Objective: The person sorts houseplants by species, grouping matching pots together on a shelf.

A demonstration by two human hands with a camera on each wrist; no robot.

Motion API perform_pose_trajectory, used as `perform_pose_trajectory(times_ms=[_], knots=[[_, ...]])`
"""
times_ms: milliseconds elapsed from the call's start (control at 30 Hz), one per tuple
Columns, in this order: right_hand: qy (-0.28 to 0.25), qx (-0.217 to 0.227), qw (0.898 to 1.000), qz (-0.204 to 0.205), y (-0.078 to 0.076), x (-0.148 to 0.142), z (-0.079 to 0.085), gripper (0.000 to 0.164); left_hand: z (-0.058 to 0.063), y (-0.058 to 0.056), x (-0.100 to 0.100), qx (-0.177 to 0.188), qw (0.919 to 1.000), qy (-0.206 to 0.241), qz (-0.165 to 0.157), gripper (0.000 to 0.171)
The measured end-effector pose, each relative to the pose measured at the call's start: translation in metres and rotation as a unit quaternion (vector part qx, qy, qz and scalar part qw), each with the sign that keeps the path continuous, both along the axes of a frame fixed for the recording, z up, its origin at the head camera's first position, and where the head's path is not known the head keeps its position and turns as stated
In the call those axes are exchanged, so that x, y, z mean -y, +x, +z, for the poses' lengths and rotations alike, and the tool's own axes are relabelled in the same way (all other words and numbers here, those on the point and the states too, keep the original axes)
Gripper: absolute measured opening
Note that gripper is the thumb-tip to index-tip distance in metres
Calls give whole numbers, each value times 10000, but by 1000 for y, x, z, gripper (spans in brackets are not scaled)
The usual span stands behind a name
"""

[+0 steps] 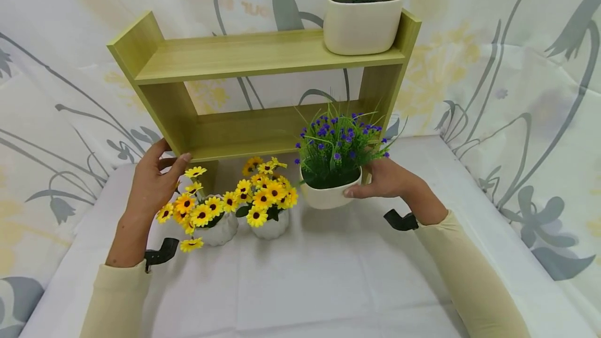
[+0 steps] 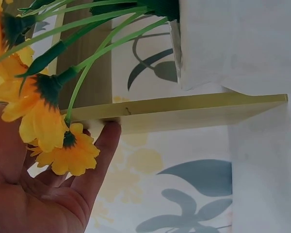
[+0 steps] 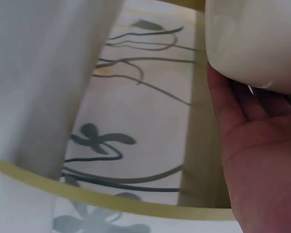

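My left hand [image 1: 152, 181] grips the left side of a two-tier wooden shelf [image 1: 235, 56], thumb at the front edge and fingers on the outer face. In the left wrist view a finger [image 2: 106, 145] touches the side panel, and yellow flowers [image 2: 43, 116] partly cover the hand. With my right hand [image 1: 387, 176] I hold a cream pot [image 1: 331, 194] of purple flowers [image 1: 340, 137] in front of the shelf's lower right part. The right wrist view has the fingers [image 3: 228, 104] against the pot's underside; their tips are hidden.
Two white pots of yellow sunflowers [image 1: 199, 210] [image 1: 267, 192] stand on the white cloth [image 1: 300, 286] before the shelf, close to my left hand. A larger cream pot [image 1: 361, 25] with a green plant sits at the top tier's right end. Flower-printed fabric [image 1: 516, 67] hangs behind.
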State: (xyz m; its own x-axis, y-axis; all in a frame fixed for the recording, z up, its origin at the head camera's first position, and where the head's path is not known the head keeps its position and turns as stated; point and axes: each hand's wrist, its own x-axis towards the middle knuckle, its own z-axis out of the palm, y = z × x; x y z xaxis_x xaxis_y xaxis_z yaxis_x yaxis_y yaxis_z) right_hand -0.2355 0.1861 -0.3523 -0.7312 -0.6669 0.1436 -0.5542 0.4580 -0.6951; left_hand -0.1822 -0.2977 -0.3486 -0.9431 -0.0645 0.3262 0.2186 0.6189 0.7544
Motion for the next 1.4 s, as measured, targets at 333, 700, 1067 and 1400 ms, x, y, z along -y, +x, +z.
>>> perform_pose_trajectory(times_ms=[333,700,1067,1400], knots=[[-1444,-214,9867,719,-5,11,37,86,0,1,1,-22,10000,-35,-1,61],[-2291,-394,9681,941,-9,37,88,95,-2,2,2,-50,10000,-7,-37,61],[-2827,-319,9532,1022,-7,62,142,98,0,2,1,-53,10000,6,-10,61],[-3353,-386,9363,966,-5,79,174,86,1,0,1,108,9999,-59,50,64]])
